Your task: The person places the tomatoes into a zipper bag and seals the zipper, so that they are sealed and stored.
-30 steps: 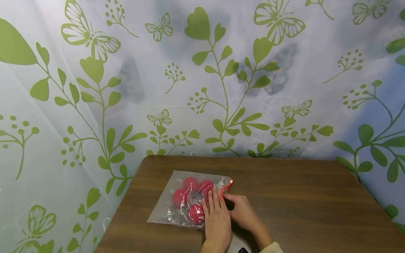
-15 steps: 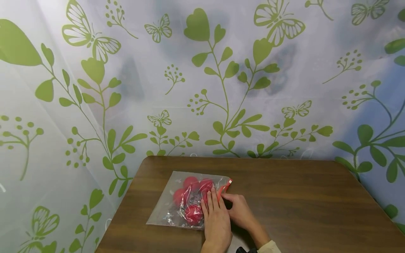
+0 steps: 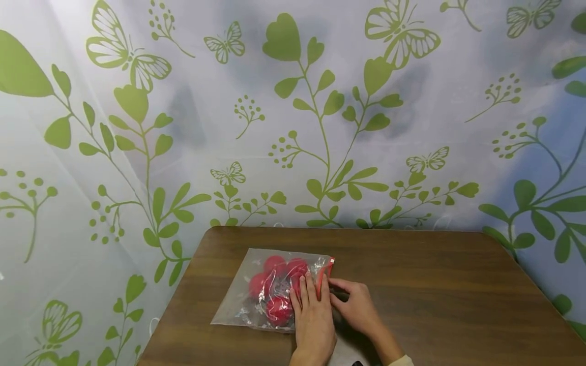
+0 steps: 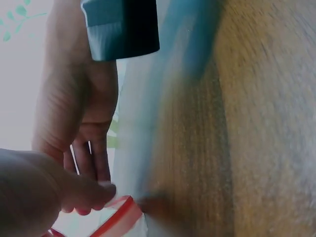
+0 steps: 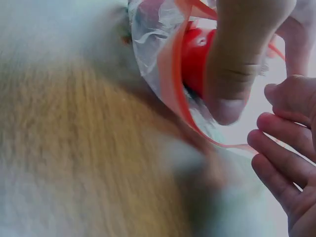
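A clear plastic zip bag (image 3: 231, 305) with a red closure strip lies on the table, holding several red balls (image 3: 276, 311). My left hand (image 3: 313, 323) rests on the bag's right part, fingers straight and pointing forward over the balls. Beside it, at the bag's right edge, my right hand (image 3: 359, 307) reaches in with thumb and index finger apart. In the right wrist view the bag's red-edged mouth (image 5: 170, 74) gapes, showing a red ball (image 5: 195, 59) behind a thumb. The left wrist view shows the red strip (image 4: 116, 219) close to a thumb tip.
The brown wooden table (image 3: 435, 295) extends to the right of the hands. Behind it hangs a pale curtain (image 3: 256, 132) printed with green leaves and butterflies. A black device (image 4: 123, 29) shows on a wrist in the left wrist view.
My right hand has drawn slightly to the right, its fingertips coming off the red strip. The left hand stays on the bag, and the bag has hardly moved.
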`<state>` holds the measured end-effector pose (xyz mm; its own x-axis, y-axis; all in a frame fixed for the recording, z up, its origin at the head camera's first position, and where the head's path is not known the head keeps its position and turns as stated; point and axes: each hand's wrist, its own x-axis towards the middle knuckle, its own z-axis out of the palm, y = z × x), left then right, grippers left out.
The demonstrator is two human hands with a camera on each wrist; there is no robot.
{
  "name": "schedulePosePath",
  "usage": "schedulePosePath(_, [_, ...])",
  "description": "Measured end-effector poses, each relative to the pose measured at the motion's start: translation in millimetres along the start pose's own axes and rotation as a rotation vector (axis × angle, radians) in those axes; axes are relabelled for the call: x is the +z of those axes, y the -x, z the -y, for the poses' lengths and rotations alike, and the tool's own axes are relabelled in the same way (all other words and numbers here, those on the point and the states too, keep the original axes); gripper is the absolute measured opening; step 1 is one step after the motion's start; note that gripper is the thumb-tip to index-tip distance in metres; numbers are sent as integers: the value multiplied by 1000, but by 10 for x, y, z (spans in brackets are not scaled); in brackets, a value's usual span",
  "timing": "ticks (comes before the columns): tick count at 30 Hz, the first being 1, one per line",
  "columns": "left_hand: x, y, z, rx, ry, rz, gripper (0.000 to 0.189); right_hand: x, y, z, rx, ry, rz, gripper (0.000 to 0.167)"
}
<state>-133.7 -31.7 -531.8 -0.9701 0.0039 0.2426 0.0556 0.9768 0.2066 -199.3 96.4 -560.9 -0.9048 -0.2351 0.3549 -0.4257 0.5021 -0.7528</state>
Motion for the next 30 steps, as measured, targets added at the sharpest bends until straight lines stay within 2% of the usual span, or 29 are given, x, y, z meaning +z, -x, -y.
schedulePosePath(3, [-12, -26, 19, 15, 40, 4, 101, -45, 1, 14, 38, -6, -24, 33])
schedulePosePath(7, [-74, -65, 65, 34, 130, -2, 103, -94, -3, 30, 83, -37, -18, 31])
schedulePosePath(12, [-275, -161, 209, 71, 240, 3, 101, -145, 11, 48, 141, -100, -22, 31])
schedulePosePath(18, [-627, -429, 547, 115, 287, 48, 97, -228, 61, 130, 239, -171, -71, 32])
schedulePosePath(23, [-872, -668, 836, 160, 315, 125, 93, -246, 148, 289, 379, -248, -94, 40])
schedulePosePath(28, [-1044, -881, 1026, 228, 325, 201, 84, -201, 312, 459, 528, -352, -53, 50])
schedulePosePath(30, [-1099, -969, 1079, 256, 332, 213, 79, -192, 375, 511, 566, -438, -14, 53])
